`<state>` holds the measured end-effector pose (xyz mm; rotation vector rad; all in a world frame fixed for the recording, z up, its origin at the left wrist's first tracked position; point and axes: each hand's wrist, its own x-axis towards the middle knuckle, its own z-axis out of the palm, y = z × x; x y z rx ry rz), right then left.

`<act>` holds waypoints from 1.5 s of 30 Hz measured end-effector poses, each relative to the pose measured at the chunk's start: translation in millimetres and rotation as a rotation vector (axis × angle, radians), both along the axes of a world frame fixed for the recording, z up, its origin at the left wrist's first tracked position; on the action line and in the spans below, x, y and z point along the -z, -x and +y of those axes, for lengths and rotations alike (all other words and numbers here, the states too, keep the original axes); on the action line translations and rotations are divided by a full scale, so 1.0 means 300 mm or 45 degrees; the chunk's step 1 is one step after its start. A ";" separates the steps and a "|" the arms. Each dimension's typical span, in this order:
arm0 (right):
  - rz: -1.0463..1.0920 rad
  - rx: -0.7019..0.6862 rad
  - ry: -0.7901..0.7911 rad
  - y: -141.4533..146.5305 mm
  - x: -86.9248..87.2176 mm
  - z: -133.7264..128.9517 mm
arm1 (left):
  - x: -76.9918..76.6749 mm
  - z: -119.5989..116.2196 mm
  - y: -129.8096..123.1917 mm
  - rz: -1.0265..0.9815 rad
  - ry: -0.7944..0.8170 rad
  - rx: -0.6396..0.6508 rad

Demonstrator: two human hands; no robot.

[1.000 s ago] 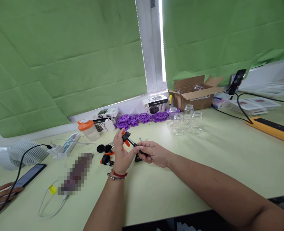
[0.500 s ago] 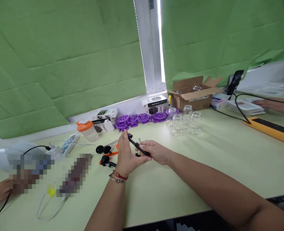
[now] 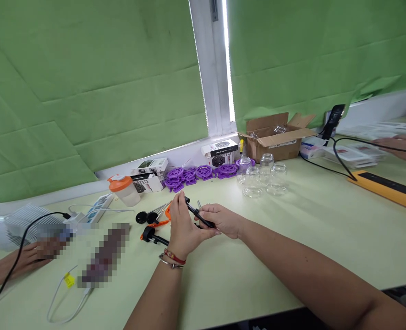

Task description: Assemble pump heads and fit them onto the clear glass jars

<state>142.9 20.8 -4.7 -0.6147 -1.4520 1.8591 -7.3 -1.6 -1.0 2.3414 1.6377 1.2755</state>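
Observation:
Both hands meet over the table around a slim black plastic rod [image 3: 199,214] with a thicker cap at its far end. My left hand [image 3: 185,231] reaches from the left, its fingers at the far end and its thumb near the lower end, gripping the rod lengthwise. On the right side my right hand [image 3: 223,221] pinches the rod's near part with curled fingers. Just left of my hands lie a similar black part [image 3: 150,235] with orange on its end, black round discs on metal rods [image 3: 152,217] and an orange piece [image 3: 159,224].
Purple plastic wheels [image 3: 203,172], small printed boxes [image 3: 220,153] and an orange-lidded shaker bottle [image 3: 124,190] line the back. Glass jars [image 3: 252,181] stand before an open carton [image 3: 275,145]. A yellow-black power strip [image 3: 392,190] lies right. Other people's hands [image 3: 26,263] show at both sides.
My hands keep their hold on the black rod, its tilt changed little. The view has shifted slightly. At the left another person's hand has moved up and right.

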 end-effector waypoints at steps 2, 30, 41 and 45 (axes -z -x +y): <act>0.014 0.004 0.010 0.000 -0.004 -0.003 | -0.003 -0.003 -0.004 0.027 0.036 -0.029; 0.003 -0.027 0.219 -0.016 -0.007 0.013 | -0.020 -0.016 -0.011 -0.140 0.076 -0.183; -0.108 0.166 0.105 0.005 -0.027 -0.008 | -0.010 -0.004 -0.010 0.013 -0.015 -0.169; -0.128 0.246 0.062 0.015 -0.028 -0.012 | 0.004 0.007 -0.007 0.014 -0.005 -0.174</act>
